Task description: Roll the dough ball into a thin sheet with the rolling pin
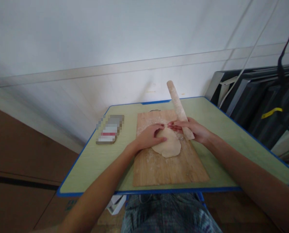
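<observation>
A flat, roughly round piece of dough (pixel 169 147) lies on a floured wooden cutting board (pixel 156 173). My left hand (pixel 150 136) curls round the dough's left and far edge, thumb resting on top and fingertips at the far rim. At the far right edge of the dough, the fingertips of my right hand (pixel 195 129) come close to those of the left. A floury wooden rolling pin (pixel 177 100) is held in my right hand, tilted with its far end raised toward the wall. Part of the dough's far edge is hidden by my fingers.
The board rests on a pale green table (pixel 96 171) with a blue rim. To the left lies a blurred-out flat object (pixel 110 129), perhaps a phone. A white wall (pixel 86 38) stands behind, and dark flat panels (pixel 253 97) lean at the right.
</observation>
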